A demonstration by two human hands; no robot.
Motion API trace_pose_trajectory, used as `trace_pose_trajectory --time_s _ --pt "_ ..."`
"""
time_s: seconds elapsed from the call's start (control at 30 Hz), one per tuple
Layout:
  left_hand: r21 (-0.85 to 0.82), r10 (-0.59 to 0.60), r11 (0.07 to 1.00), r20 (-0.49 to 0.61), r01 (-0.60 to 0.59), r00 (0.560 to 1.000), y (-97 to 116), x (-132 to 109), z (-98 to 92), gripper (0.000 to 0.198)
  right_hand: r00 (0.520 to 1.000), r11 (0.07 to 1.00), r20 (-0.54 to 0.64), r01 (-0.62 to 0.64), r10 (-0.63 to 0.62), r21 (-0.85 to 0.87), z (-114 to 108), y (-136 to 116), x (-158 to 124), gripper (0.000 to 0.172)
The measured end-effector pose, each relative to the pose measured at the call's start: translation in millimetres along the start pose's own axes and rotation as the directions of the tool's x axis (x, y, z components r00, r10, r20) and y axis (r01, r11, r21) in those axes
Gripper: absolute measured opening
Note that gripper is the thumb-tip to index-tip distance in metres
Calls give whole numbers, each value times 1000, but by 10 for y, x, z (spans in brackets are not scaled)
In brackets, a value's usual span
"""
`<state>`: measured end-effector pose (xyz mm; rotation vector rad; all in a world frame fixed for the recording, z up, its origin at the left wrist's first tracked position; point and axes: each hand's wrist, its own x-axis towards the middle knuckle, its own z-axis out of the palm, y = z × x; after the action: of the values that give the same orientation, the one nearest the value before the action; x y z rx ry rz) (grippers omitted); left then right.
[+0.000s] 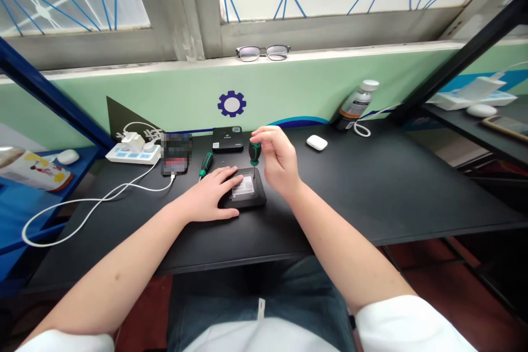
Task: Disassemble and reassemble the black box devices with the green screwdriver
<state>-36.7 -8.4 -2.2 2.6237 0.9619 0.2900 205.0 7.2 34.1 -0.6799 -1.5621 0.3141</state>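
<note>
A flat black device with a silver label, which looks like a drive in a black case, lies on the dark table in front of me. Across its left side rests my left hand, fingers spread and pressing on it. My right hand is closed round the green and black handle of a screwdriver. The screwdriver stands upright, its thin shaft reaching down to the far right corner of the device. Just beyond my left hand lies a second green and black screwdriver. Its tip is partly hidden.
Behind the device sits a black box. To the left are a phone on a white cable and a power strip. A white earphone case and a bottle stand to the right; glasses rest on the sill.
</note>
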Motion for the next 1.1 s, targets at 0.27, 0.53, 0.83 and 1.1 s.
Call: trace_pose_trajectory --time_s 0.27,0.53,0.83,1.1 --pt "4 -10 1000 10 10 1000 4 0 -6 88 972 952 60 -235 228 194 80 -64 -75 27" --pt "21 -8 1000 23 8 1000 8 4 -14 88 993 996 78 -87 86 8 25 -8 -46 22" --pt "51 -8 999 37 6 999 16 2 -29 88 998 998 33 -62 62 -5 31 -15 3 16" --pt "31 -8 1000 26 7 1000 17 0 -25 87 956 934 87 -294 281 205 95 -26 -72 25"
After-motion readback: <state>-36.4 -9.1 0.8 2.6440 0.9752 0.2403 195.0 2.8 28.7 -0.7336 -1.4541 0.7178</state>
